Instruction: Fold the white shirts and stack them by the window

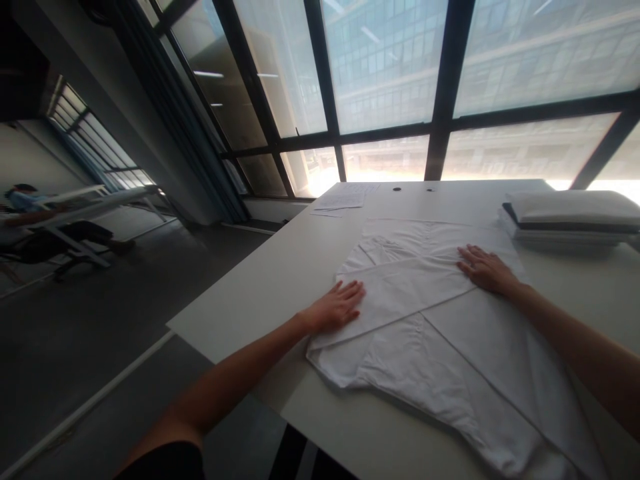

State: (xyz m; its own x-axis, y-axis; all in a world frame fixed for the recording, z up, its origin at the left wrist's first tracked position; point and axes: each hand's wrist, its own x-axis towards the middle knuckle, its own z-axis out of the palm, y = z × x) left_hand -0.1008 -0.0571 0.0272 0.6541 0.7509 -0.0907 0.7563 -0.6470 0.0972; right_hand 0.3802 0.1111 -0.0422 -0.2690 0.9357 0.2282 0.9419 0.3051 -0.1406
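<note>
A: Doing what with the bare left hand (336, 307)?
B: Pressing palm-down, fingers extended and lying loosely together, on the left end of a diagonal folded band of the creased white cloth (400, 287).
A: Doing what with the bare right hand (485, 268)?
B: Resting flat on the same cloth toward its far right side, fingers slightly spread.
A: Finding the cloth where?
B: Lying in layers across the smooth white table (250, 287), running out of view at the bottom right.
A: Noting what nearby?
B: Seeing a flat stack of white and dark layers (575, 210) just beside the cloth's far right side, and thin white paper sheets (345, 199) lying near the table's far left corner.
</note>
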